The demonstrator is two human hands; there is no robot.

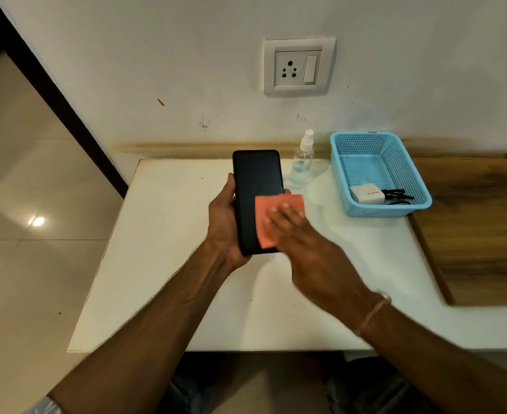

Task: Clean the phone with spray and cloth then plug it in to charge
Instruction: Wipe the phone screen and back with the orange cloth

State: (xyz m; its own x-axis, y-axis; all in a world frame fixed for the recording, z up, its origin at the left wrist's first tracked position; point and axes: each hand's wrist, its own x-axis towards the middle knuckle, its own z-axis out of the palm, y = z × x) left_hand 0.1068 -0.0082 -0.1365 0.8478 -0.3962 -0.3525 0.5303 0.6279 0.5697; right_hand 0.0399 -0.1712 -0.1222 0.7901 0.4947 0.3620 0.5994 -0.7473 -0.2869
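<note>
Reaches in with both forearms bare, left from lower left, right from lower right, meeting at centre. Cradles the phone (255, 177) in the left hand (223, 225), palm beneath, thumb up along the left edge, a fingertip peeking past the right. Presses the cloth (293, 201) flat onto the screen with the right hand (309, 246), fingers (286, 212) straight and together, palm down, outline blurred. Wears a thin band (372, 314) on the right wrist.

Blue basket (404, 171) on white table (162, 264), wooden board (485, 234) beside it
</note>
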